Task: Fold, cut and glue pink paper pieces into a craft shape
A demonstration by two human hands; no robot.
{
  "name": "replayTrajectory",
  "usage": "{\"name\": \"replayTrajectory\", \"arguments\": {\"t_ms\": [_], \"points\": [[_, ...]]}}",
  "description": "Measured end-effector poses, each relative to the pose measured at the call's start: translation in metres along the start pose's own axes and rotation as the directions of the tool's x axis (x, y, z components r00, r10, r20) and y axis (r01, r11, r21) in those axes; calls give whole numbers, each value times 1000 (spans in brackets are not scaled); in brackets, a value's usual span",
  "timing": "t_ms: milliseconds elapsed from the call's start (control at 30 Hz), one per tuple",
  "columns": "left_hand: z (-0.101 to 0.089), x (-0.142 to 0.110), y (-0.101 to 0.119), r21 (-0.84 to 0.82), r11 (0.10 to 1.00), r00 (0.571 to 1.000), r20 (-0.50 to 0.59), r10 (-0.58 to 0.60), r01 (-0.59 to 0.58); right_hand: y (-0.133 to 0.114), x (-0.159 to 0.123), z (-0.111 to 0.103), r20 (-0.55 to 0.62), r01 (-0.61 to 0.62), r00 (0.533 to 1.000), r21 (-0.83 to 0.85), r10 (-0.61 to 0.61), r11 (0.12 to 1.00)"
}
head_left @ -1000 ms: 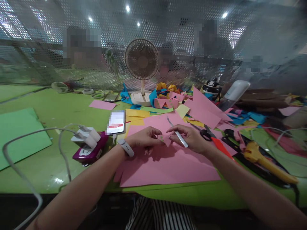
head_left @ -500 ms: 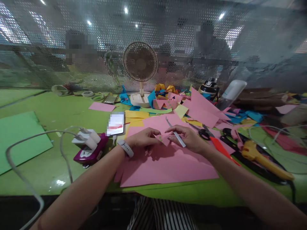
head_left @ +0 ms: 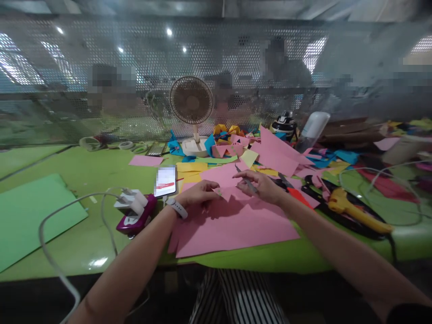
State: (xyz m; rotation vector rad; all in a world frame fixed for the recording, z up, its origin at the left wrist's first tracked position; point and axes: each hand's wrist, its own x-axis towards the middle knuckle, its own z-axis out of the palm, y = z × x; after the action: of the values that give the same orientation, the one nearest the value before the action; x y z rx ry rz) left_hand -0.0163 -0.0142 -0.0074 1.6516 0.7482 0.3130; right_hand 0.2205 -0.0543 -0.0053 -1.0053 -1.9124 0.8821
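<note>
My left hand (head_left: 197, 193), with a pale watch at the wrist, pinches a small folded pink paper piece (head_left: 226, 193) that has green specks. In my right hand (head_left: 265, 185) lie silver tweezers (head_left: 250, 184), tucked between the fingers with their thin bent tip pointing away from me. The right fingertips are close to the pink piece; whether they touch it I cannot tell. Beneath both hands spread large pink paper sheets (head_left: 232, 231).
Left are a phone (head_left: 166, 181), a purple power adapter (head_left: 135, 220) with cables and green paper (head_left: 37, 216). A fan (head_left: 191, 100) and coloured paper scraps stand behind. Right are scissors (head_left: 279, 182), a red-handled cutter (head_left: 299, 196) and a yellow glue gun (head_left: 357, 213) on a black tray.
The view has tilted up slightly and shifted. My right hand has drawn a little away from the pink piece and turned the tweezers; my left hand keeps its pinch.
</note>
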Motion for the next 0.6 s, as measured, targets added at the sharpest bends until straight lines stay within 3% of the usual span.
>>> {"name": "replayTrajectory", "arguments": {"t_ms": [367, 600], "points": [[0, -4, 3, 166, 982, 993, -90, -76, 90, 13, 1, -2, 6, -9, 1000, 11, 9, 1000], [0, -3, 2, 212, 976, 992, -125, -23, 50, 7, 2, -2, 5, -8, 1000, -9, 8, 1000]]}}
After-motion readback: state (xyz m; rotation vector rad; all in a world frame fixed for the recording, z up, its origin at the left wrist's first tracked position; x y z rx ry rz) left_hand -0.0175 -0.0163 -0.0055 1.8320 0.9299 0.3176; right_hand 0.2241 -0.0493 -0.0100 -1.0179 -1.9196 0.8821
